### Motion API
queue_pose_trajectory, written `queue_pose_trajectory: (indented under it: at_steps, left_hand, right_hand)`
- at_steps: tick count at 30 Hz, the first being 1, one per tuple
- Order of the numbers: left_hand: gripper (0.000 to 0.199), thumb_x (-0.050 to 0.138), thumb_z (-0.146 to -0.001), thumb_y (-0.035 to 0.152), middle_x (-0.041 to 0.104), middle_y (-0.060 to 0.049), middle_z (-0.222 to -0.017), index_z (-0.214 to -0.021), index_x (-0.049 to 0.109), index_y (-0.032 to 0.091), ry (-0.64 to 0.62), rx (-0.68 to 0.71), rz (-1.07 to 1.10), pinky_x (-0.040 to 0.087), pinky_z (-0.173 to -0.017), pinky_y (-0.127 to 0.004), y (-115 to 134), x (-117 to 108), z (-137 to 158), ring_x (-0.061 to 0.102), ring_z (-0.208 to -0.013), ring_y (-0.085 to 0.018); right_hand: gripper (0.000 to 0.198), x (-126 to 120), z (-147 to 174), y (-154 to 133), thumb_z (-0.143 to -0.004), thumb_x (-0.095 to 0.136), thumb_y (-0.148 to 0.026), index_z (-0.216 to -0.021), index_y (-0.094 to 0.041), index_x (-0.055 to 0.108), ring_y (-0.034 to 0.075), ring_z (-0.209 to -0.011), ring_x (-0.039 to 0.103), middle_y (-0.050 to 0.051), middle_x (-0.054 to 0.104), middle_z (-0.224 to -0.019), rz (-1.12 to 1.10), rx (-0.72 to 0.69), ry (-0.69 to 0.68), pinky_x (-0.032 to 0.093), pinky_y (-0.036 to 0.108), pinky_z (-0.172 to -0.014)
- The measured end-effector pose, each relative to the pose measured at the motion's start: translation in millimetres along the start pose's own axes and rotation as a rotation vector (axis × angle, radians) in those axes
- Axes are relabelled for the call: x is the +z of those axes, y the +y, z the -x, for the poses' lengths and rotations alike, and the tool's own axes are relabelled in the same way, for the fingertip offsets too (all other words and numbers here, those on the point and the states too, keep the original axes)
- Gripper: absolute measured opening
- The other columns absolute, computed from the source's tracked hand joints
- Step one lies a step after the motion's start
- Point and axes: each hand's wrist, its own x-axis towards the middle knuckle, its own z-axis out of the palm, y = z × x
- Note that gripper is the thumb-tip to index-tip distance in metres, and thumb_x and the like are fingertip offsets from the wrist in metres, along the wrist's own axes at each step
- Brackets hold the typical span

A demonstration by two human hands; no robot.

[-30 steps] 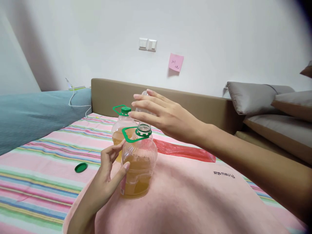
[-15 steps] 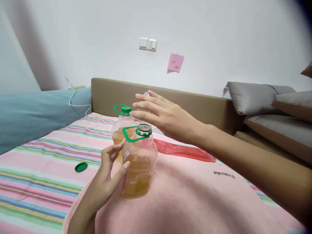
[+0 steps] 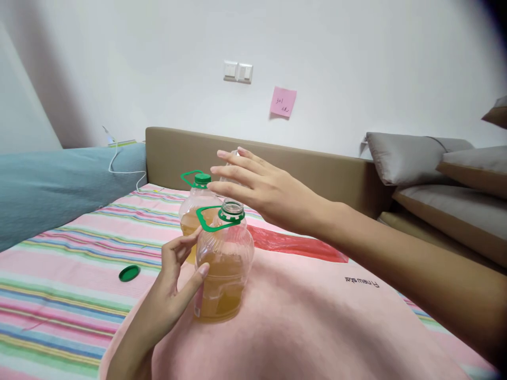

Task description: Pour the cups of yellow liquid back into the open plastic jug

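Note:
A clear, ribbed plastic bottle [image 3: 222, 272] of amber liquid stands upright on pink cloth. Its mouth is uncapped, and a green handle ring circles the neck. My left hand [image 3: 174, 282] grips its left side, thumb in front. Above and behind the mouth, my right hand [image 3: 261, 187] lies against a clear plastic object [image 3: 234, 152], fingers long and lightly curved over it. Most of that object is hidden, so its kind is unclear. Behind on the left stands a second bottle [image 3: 194, 208] with a green cap [image 3: 202, 178]. A loose green cap [image 3: 129, 273] lies at left.
Red plastic film [image 3: 293, 244] lies beyond the pink cloth [image 3: 309, 311], over a striped bedsheet [image 3: 59, 295]. The brown headboard [image 3: 186, 145] runs along the wall. Grey cushions [image 3: 420, 158] are piled at right; a white cable [image 3: 114, 163] hangs at left.
The whole view has shifted slightly, so things appear a little further left. Both hands and the bottles otherwise keep their places.

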Motion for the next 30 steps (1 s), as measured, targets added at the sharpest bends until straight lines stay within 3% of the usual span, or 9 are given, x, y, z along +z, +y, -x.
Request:
queue_pose_trajectory:
  at_steps: [21, 23, 26, 30]
  left_hand:
    - [0.045, 0.061, -0.102, 0.046, 0.039, -0.004, -0.160, -0.139, 0.037, 0.041, 0.026, 0.004, -0.010, 0.027, -0.129, -0.066, -1, -2, 1, 0.034, -0.155, -0.029]
    - [0.045, 0.062, -0.102, 0.045, 0.040, -0.004, -0.160, -0.138, 0.036, 0.040, 0.028, 0.008, 0.000, 0.026, -0.128, -0.067, -2, -4, 2, 0.035, -0.155, -0.029]
    - [0.046, 0.063, -0.101, 0.043, 0.040, -0.006, -0.161, -0.138, 0.036, 0.039, 0.036, 0.021, 0.010, 0.025, -0.128, -0.069, -2, -5, 2, 0.035, -0.155, -0.029]
    - [0.047, 0.066, -0.099, 0.041, 0.040, -0.008, -0.160, -0.137, 0.039, 0.034, 0.114, 0.108, -0.016, 0.026, -0.130, -0.064, 6, -10, -1, 0.035, -0.154, -0.030]
  right_hand:
    - [0.048, 3, 3, 3, -0.103, 0.033, 0.000, -0.140, -0.022, 0.054, 0.023, -0.155, 0.036, 0.006, 0.058, -0.149, -0.048, 0.075, -0.045, 0.030, 0.054, -0.131]
    - [0.055, 4, 6, 4, -0.098, 0.032, 0.005, -0.142, -0.022, 0.052, 0.023, -0.156, 0.035, 0.006, 0.057, -0.150, -0.083, 0.140, -0.026, 0.029, 0.055, -0.131]
    - [0.060, 6, 20, 2, -0.091, 0.044, 0.005, -0.145, -0.021, 0.049, 0.027, -0.154, 0.037, 0.009, 0.054, -0.151, -0.182, 0.345, 0.011, 0.030, 0.057, -0.129]
    - [0.064, 9, 65, -12, -0.084, 0.071, -0.010, -0.143, -0.020, 0.052, 0.029, -0.138, 0.054, 0.013, 0.057, -0.145, -0.359, 0.698, 0.110, 0.045, 0.052, -0.119]
